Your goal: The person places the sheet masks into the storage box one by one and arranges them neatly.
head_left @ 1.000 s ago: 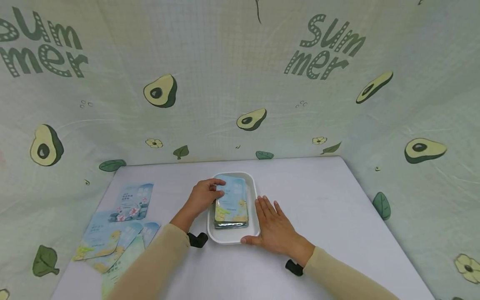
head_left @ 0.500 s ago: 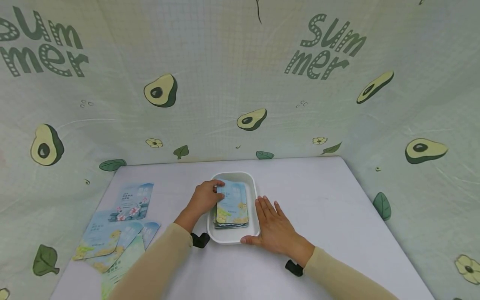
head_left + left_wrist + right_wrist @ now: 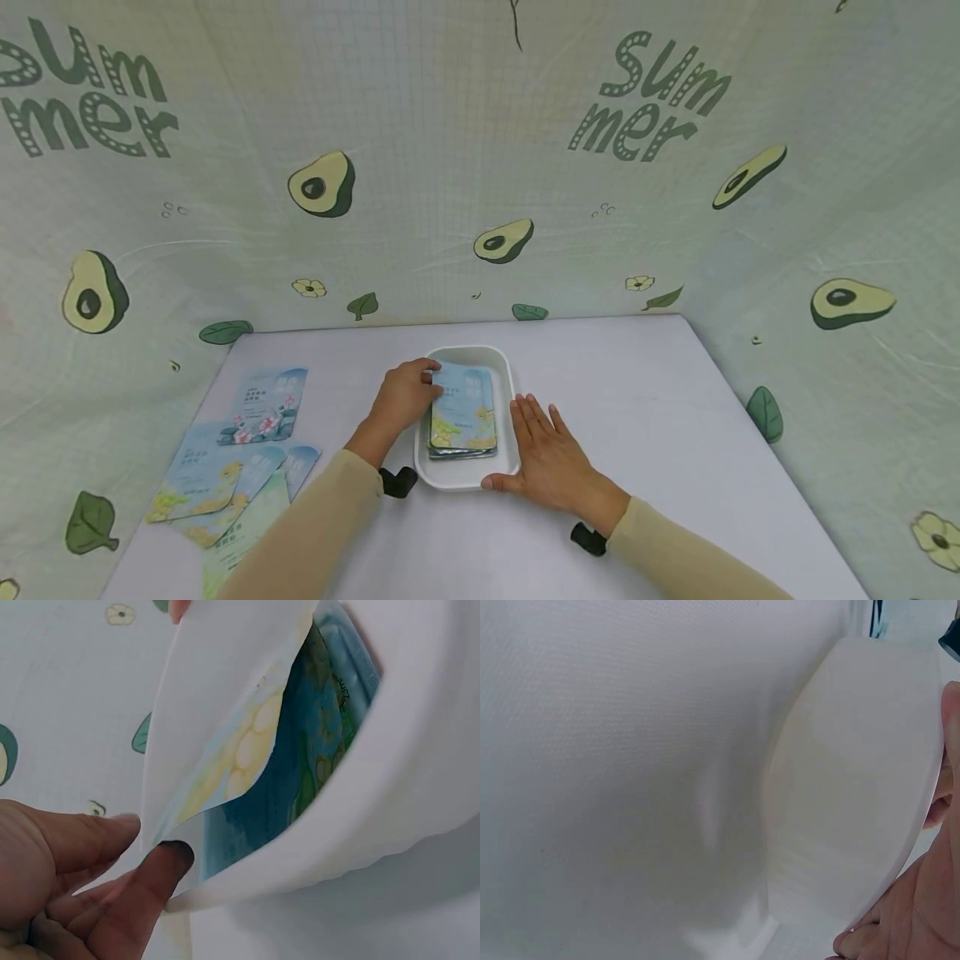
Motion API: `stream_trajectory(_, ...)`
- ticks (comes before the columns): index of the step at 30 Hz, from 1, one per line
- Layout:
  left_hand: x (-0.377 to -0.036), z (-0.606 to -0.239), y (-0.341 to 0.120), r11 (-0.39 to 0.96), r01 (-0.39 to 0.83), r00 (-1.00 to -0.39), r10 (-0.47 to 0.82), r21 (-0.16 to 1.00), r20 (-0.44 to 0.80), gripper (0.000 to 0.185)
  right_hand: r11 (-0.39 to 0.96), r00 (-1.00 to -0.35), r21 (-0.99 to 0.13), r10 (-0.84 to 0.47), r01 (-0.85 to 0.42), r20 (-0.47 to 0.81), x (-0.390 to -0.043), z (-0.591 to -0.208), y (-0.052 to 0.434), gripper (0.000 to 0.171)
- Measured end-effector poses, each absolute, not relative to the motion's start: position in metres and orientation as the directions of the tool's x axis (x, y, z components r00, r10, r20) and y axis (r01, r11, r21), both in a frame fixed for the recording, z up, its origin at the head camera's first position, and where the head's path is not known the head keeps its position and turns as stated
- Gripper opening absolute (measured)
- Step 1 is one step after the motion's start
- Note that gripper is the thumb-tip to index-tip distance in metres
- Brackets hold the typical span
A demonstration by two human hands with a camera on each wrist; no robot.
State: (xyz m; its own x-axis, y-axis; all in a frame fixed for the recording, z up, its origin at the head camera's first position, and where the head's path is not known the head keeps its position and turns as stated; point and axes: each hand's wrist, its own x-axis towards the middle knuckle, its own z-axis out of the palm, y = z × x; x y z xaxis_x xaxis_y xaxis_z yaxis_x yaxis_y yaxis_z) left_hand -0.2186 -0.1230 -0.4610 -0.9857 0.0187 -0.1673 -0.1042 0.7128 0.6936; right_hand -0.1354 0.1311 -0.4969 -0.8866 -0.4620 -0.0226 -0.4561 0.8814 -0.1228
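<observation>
Fingers (image 3: 534, 414) of the right hand (image 3: 551, 460) lie straight and slightly spread, flat on the table (image 3: 637, 400) against the right wall of the white tray (image 3: 510, 392), with the thumb touching the tray's near right corner; this hand holds nothing. Across the tray from them, the left hand (image 3: 403, 396) curls its fingers over the left edge of the top packet (image 3: 465, 406), and the left wrist view shows thumb and forefinger pinching that packet's edge and lifting it a little off the stack of packets (image 3: 459, 450) beneath, inside the tray. Both forearms wear tan sleeves (image 3: 315, 533), each with a black strap piece at the wrist. Well to the left of the left fingers, loose packets (image 3: 225, 475) with blue and yellow print lie overlapping on the table, one more (image 3: 270, 402) a little farther back. Pale grey and matte, the table shows a fine texture in the right wrist view, where the tray's white wall rises just beside the fingertips. Beyond the tray the tabletop runs to its far edge, where a cloth backdrop (image 3: 480, 125) stands on three sides, pale green with a faint grid, printed with halved avocados (image 3: 322, 183), leaves, small flowers and the word "summer" (image 3: 648, 96).
</observation>
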Motion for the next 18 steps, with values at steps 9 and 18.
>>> stream_trajectory(9, -0.211, -0.457, -0.133, 0.734, -0.063, -0.998, -0.045, 0.676, -0.043, 0.032, 0.881, -0.888, -0.144, -0.459, -0.451, -0.024, -0.135, -0.497, 0.131, 0.128)
stream_trajectory(18, -0.196, -0.470, -0.172, 0.806, 0.021, -0.996, -0.035, 0.592, 0.083, 0.035, 0.878, -0.889, -0.155, -0.458, -0.452, -0.005, -0.134, -0.498, 0.130, 0.127)
